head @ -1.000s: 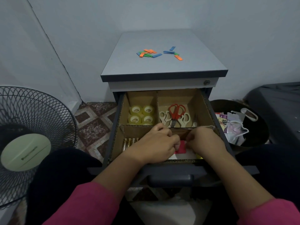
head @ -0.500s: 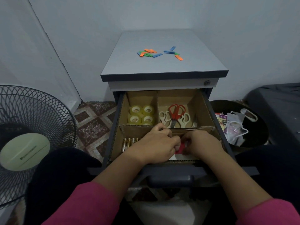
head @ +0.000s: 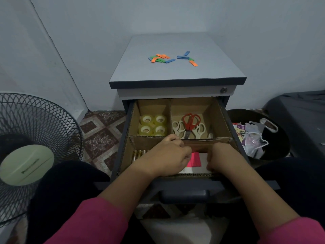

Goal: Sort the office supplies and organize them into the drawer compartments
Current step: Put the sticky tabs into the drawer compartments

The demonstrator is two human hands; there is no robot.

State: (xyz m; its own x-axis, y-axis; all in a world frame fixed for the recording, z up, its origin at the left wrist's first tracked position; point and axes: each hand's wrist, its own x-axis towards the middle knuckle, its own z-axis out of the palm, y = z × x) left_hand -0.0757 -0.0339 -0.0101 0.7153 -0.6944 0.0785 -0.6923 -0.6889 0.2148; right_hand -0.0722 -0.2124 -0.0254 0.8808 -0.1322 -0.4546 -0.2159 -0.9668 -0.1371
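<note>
The open drawer [head: 184, 186] holds a cardboard divider [head: 146, 139]. Clear tape rolls [head: 153, 125] fill the back left compartment; red and white scissors [head: 190, 126] lie in the back right one. Gold batteries [head: 138, 154] lie in the front left compartment. Pink sticky notes [head: 194, 160] lie in the front right compartment between my hands. My left hand [head: 167, 156] is curled with its fingertips at the notes' left edge. My right hand [head: 223, 157] is curled at their right side. Whether either hand grips them is hidden. Several coloured strips [head: 162, 58] lie on the cabinet top [head: 202, 74].
A black standing fan [head: 29, 150] is close on the left. A dark bin [head: 274, 136] with plastic bags and packets stands right of the drawer, beside a dark cloth-covered object [head: 302, 117]. My dark-clothed knees flank the drawer. Patterned floor tiles [head: 103, 132] show at the left.
My hands drew together over the pink notes, then my right hand shifted right again, uncovering more of the pink notes. Everything else stayed in place.
</note>
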